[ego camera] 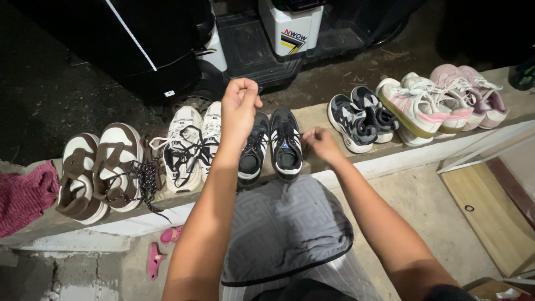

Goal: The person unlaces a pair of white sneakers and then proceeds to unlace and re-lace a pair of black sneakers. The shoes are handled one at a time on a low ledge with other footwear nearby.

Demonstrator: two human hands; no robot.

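A pair of black sneakers with white stripes (286,146) stands on a concrete ledge (390,159) straight ahead. My left hand (239,106) is raised above the left black shoe, its fingers pinched shut, apparently on a thin lace that is hard to see. My right hand (321,144) rests on the ledge beside the right black shoe, fingers pinched on a lace end. A grey patterned cloth (284,228) covers my lap below the shoes.
More pairs line the ledge: brown-and-white sneakers (100,167), white ones with black laces (189,145), grey ones (359,117), white-and-pink ones (423,106), pink ones (473,95). A red cloth (25,195) lies left, small pink sandals (159,251) on the floor, a scooter (251,39) behind.
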